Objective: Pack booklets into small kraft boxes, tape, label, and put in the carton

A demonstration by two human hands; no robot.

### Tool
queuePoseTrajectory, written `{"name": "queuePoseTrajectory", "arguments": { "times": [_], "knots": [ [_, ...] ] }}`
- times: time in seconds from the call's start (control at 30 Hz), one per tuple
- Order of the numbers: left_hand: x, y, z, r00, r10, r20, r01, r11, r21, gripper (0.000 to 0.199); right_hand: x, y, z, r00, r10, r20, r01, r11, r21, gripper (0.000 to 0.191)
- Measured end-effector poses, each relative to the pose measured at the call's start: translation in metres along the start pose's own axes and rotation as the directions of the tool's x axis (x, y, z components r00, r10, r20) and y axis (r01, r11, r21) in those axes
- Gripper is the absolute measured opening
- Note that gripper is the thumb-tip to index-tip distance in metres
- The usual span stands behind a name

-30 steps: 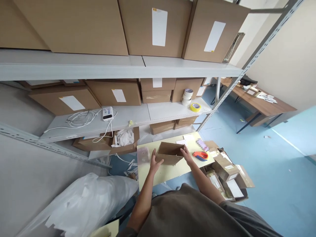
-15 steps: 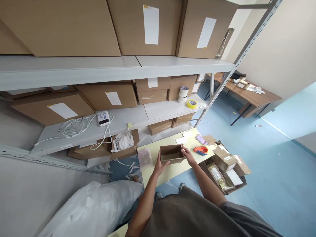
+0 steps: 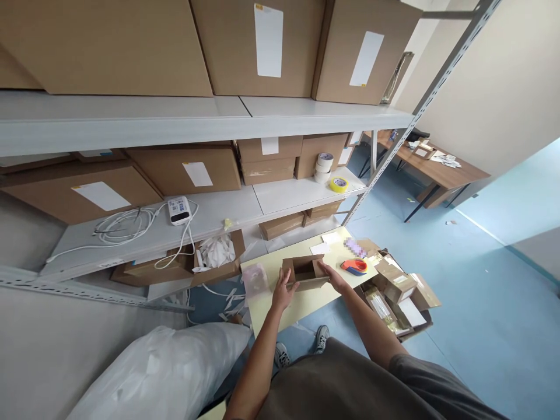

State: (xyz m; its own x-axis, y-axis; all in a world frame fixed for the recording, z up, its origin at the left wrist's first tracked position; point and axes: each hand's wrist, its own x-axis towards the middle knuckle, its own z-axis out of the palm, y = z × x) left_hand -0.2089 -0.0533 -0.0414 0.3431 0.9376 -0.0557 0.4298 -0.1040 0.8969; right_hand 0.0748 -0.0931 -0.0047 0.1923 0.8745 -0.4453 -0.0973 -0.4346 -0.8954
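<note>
1. Cardboard box (image 3: 307,284): sits just below and right of the frame's centre, at the pale yellow table (image 3: 301,306); open at the top, with brown board visible inside. Resting on the tabletop or held just above: cannot tell.
2. Left hand (image 3: 284,290): curled round the left end, thumb toward the near wall, gripping.
3. Right hand (image 3: 333,276): gripping the right end near the upper edge, fingertips partly hidden.
4. Weight: judged light, from thin walls and the bare board showing inside.
5. Stiffness: judged firm along folds and corners, softer across the middle of the long walls. Likely to bow or crease under a hard squeeze; end flaps, seemingly turned inward, likely to spring back.
6. Surface: matt and dry in appearance; judged low in slip. Not brittle, but easily dented.
7. Hold: best taken at both short ends, close to the corners, with flat palms and even pressure; not by a loose upper edge alone.
8. Surroundings: red-and-blue tape dispenser (image 3: 354,266) to the right, near the right hand; translucent plastic (image 3: 255,279) to the left; white paper (image 3: 321,248) just above in the frame.
</note>
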Motion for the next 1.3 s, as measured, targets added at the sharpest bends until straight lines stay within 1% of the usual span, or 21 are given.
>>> {"name": "queuePoseTrajectory", "arguments": {
  "times": [0.07, 0.1, 0.13, 0.2, 0.3, 0.4, 0.47, 0.53, 0.57, 0.63, 0.7, 0.73, 0.83, 0.9, 0.97, 1.0, 1.07, 1.13, 1.2, 1.23, 1.3],
  "knots": [
    [0.003, 0.002, 0.0, 1.0, -0.026, -0.006, 0.026, 1.0, -0.009, 0.074, -0.007, 0.004, -0.002, 0.998, -0.017, 0.061, 0.01, 0.994, 0.111, 0.066],
    [0.004, 0.003, 0.0, 0.999, -0.041, -0.005, 0.041, 0.999, -0.02, 0.074, -0.01, 0.007, -0.002, 0.998, -0.031, 0.061, 0.021, 0.989, 0.148, 0.067],
    [0.005, 0.005, 0.0, 0.998, -0.055, -0.003, 0.055, 0.998, -0.032, 0.075, -0.012, 0.011, -0.002, 0.998, -0.047, 0.03, 0.042, 0.985, 0.166, 0.067],
    [0.008, 0.008, -0.002, 0.997, -0.082, 0.002, 0.082, 0.995, -0.051, 0.075, -0.015, 0.019, 0.001, 0.995, -0.066, -0.07, 0.077, 0.983, 0.168, 0.067],
    [0.011, 0.013, -0.004, 0.993, -0.116, -0.023, 0.115, 0.993, -0.035, 0.072, -0.014, 0.032, 0.007, 0.975, -0.096, -0.199, 0.129, 0.978, 0.162, 0.062],
    [0.011, 0.019, -0.004, 0.989, -0.116, -0.087, 0.116, 0.993, -0.003, 0.068, -0.008, 0.04, 0.013, 0.954, -0.124, -0.272, 0.173, 0.971, 0.164, 0.065],
    [0.01, 0.024, -0.003, 0.985, -0.113, -0.128, 0.114, 0.994, 0.0, 0.065, -0.002, 0.043, 0.015, 0.938, -0.126, -0.323, 0.187, 0.968, 0.165, 0.071],
    [0.009, 0.028, -0.001, 0.976, -0.14, -0.164, 0.139, 0.99, -0.019, 0.065, 0.003, 0.046, 0.016, 0.922, -0.124, -0.365, 0.191, 0.969, 0.153, 0.078],
    [0.009, 0.03, 0.0, 0.969, -0.167, -0.18, 0.163, 0.986, -0.036, 0.068, 0.005, 0.047, 0.016, 0.916, -0.124, -0.382, 0.189, 0.972, 0.139, 0.081],
    [0.01, 0.035, 0.001, 0.954, -0.219, -0.205, 0.208, 0.975, -0.072, 0.082, 0.009, 0.048, 0.016, 0.905, -0.125, -0.407, 0.177, 0.98, 0.093, 0.088],
    [0.013, 0.039, 0.001, 0.945, -0.245, -0.219, 0.23, 0.969, -0.093, 0.094, 0.011, 0.047, 0.017, 0.896, -0.12, -0.428, 0.148, 0.988, 0.033, 0.091],
    [0.014, 0.041, 0.001, 0.943, -0.247, -0.221, 0.231, 0.968, -0.097, 0.097, 0.012, 0.046, 0.017, 0.891, -0.116, -0.439, 0.128, 0.992, -0.001, 0.091],
    [0.019, 0.045, 0.002, 0.928, -0.287, -0.237, 0.274, 0.958, -0.087, 0.099, 0.012, 0.042, 0.018, 0.878, -0.107, -0.466, 0.059, 0.991, -0.117, 0.088],
    [0.019, 0.046, 0.003, 0.905, -0.337, -0.259, 0.335, 0.941, -0.05, 0.099, 0.011, 0.041, 0.019, 0.882, -0.092, -0.463, -0.002, 0.98, -0.197, 0.082],
    [0.019, 0.047, 0.002, 0.897, -0.349, -0.273, 0.366, 0.931, 0.012, 0.1, 0.01, 0.04, 0.02, 0.888, -0.069, -0.455, -0.057, 0.964, -0.258, 0.079],
    [0.019, 0.047, 0.001, 0.902, -0.335, -0.272, 0.36, 0.932, 0.048, 0.103, 0.009, 0.039, 0.02, 0.889, -0.063, -0.454, -0.075, 0.957, -0.28, 0.079],
    [0.019, 0.049, -0.004, 0.93, -0.272, -0.247, 0.31, 0.942, 0.129, 0.11, 0.006, 0.037, 0.021, 0.889, -0.08, -0.45, -0.08, 0.942, -0.325, 0.085],
    [0.022, 0.05, -0.01, 0.965, -0.189, -0.182, 0.227, 0.949, 0.22, 0.111, 0.003, 0.033, 0.023, 0.892, -0.139, -0.43, -0.048, 0.917, -0.397, 0.091],
    [0.026, 0.052, -0.016, 0.99, -0.105, -0.097, 0.129, 0.946, 0.296, 0.102, 0.0, 0.027, 0.024, 0.891, -0.229, -0.391, 0.014, 0.876, -0.481, 0.091],
    [0.027, 0.053, -0.018, 0.995, -0.072, -0.064, 0.089, 0.944, 0.319, 0.097, -0.001, 0.024, 0.025, 0.889, -0.274, -0.368, 0.051, 0.856, -0.515, 0.089],
    [0.029, 0.054, -0.019, 0.999, -0.037, -0.039, 0.048, 0.941, 0.335, 0.086, -0.003, 0.019, 0.023, 0.888, -0.33, -0.322, 0.112, 0.832, -0.544, 0.086]
  ]
}}
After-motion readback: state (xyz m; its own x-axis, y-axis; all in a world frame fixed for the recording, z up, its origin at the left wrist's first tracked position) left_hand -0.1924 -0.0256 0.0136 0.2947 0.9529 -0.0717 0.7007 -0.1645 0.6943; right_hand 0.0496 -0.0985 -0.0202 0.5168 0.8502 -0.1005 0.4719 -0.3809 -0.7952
